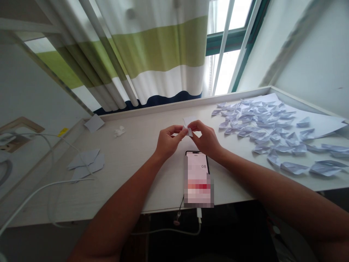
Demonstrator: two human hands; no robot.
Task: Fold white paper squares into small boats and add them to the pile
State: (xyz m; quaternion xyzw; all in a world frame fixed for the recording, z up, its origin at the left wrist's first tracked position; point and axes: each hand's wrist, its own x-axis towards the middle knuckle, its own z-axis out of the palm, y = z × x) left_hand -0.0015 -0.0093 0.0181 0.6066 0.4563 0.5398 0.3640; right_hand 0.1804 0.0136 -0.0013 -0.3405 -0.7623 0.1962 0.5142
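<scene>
Between my two hands is a small piece of white folded paper (190,132), held up over the middle of the desk. My left hand (169,140) pinches its left side with thumb and forefinger. From the right, my right hand (205,136) grips the same paper, its fingers bent round the edge. My fingertips hide part of the folds. Just below the hands lies a phone (196,171) with its screen lit and partly blurred out. Many small folded paper boats (259,123) are spread over the right side of the desk.
White paper sheets (324,122) lie under and beside the boats. At the left are loose paper pieces (87,163), a square sheet (94,123), a crumpled scrap (119,131) and white cables (49,183). A charging cable (199,214) runs from the phone over the desk's front edge.
</scene>
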